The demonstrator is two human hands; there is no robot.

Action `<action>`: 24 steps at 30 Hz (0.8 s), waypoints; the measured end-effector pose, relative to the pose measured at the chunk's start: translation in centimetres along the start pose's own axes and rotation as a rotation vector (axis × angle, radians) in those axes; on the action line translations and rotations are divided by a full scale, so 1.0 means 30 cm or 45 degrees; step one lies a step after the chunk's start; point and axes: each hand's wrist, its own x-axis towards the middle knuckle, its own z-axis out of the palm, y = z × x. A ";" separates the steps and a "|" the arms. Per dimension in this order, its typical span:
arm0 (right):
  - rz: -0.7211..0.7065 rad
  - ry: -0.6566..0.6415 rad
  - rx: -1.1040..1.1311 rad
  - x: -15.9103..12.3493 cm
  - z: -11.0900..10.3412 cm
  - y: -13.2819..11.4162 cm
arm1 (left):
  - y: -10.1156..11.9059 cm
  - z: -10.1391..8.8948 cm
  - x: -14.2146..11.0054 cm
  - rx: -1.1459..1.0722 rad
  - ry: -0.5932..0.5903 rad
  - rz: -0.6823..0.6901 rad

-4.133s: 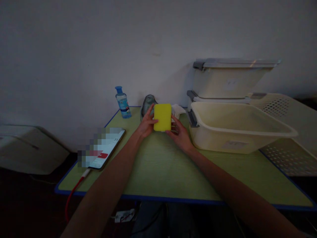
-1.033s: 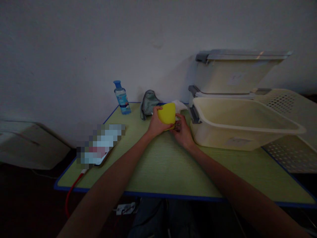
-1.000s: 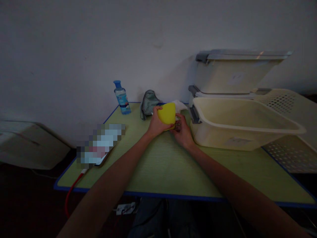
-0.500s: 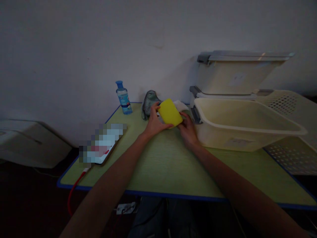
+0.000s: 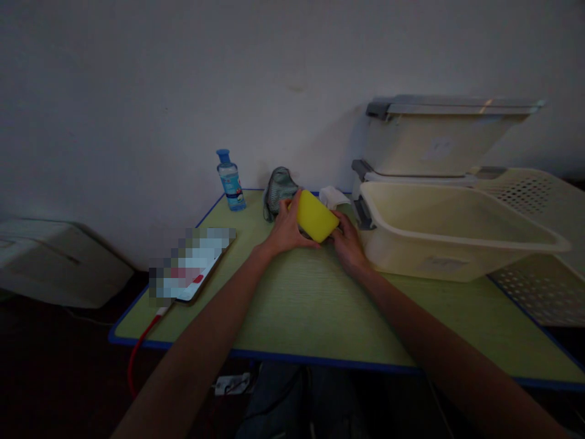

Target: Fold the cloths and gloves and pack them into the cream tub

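Note:
Both of my hands hold a yellow rounded box-shaped object [image 5: 317,216] just above the table; its exact kind is hard to tell. Tilted, it slopes down toward the right. My left hand [image 5: 286,228] grips its left side, thumb below and fingers at the upper edge. At its lower right corner, my right hand [image 5: 347,242] is closed on it, with some fingers hidden underneath. Behind my left hand lies a grey mesh pouch-like thing [image 5: 280,186]. A crumpled white cloth [image 5: 334,197] rests behind the yellow object.
A blue bottle [image 5: 231,183] stands at the back left of the green table [image 5: 292,317]. Nearer lies a phone [image 5: 196,268] with a red cable [image 5: 134,360]. On the right are an open cream bin [image 5: 425,259], lidded boxes [image 5: 429,140] and a perforated basket [image 5: 543,280].
The yellow object was upright and facing me, then turned in my hands; now it tilts down to the right. It has shifted slightly right, and both hands have kept hold of it.

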 end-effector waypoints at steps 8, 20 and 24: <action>0.047 0.012 -0.005 -0.008 0.003 -0.035 | 0.020 -0.009 0.000 0.055 -0.023 -0.055; 0.062 0.010 -0.007 -0.007 0.004 -0.043 | 0.061 -0.002 0.007 0.024 0.142 -0.031; 0.080 0.004 0.009 -0.008 0.007 -0.043 | 0.065 -0.001 0.008 0.016 0.180 -0.040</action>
